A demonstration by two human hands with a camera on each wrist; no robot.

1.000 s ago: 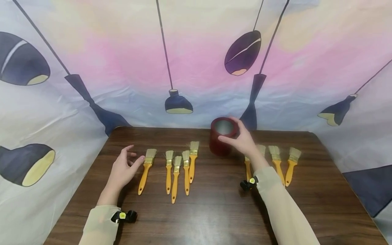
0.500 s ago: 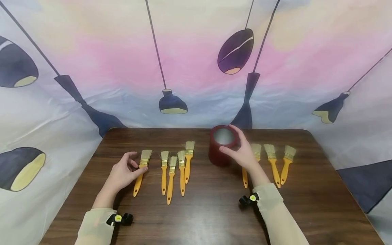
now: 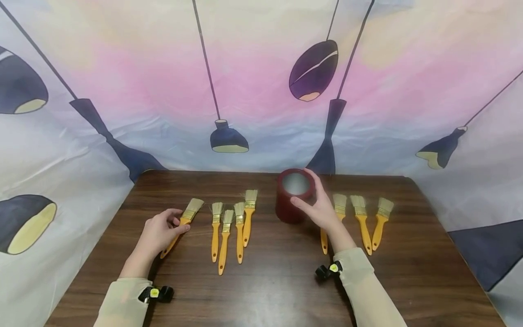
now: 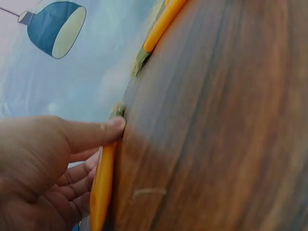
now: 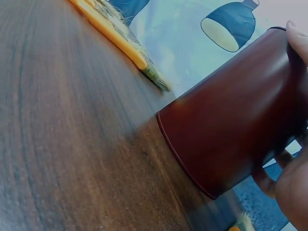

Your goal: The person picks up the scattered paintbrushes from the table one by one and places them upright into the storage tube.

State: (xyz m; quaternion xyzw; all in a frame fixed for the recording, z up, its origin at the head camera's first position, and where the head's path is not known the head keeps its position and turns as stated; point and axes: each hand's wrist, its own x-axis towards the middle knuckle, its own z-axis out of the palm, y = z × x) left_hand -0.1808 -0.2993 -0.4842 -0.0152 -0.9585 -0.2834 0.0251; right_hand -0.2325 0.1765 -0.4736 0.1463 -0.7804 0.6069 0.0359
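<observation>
My left hand (image 3: pixel 156 234) pinches a flat paintbrush (image 3: pixel 193 208) by its yellow handle, just below the metal band. The left wrist view has the thumb on top of that handle (image 4: pixel 102 192) and the other fingers behind it. A dark red cylindrical cup (image 3: pixel 287 208) is held by my right hand (image 3: pixel 322 211), thumb at the front and fingers round the far right side. Its mouth faces up and only a pale inside shows. In the right wrist view the base of the cup (image 5: pixel 226 120) is at the tabletop; whether it touches all round I cannot tell.
Several like paintbrushes (image 3: pixel 225 234) lie between the hands, bristles pointing away. Three more (image 3: pixel 361 222) lie right of the cup, one partly behind the right wrist. The brown wooden table (image 3: pixel 261 290) ends at a fabric backdrop (image 3: pixel 175 104) printed with lamps.
My left hand has come to the leftmost paintbrush, closed its fingers on it and tilted it, bristles to the right. The cup has come down and slightly nearer in my right hand.
</observation>
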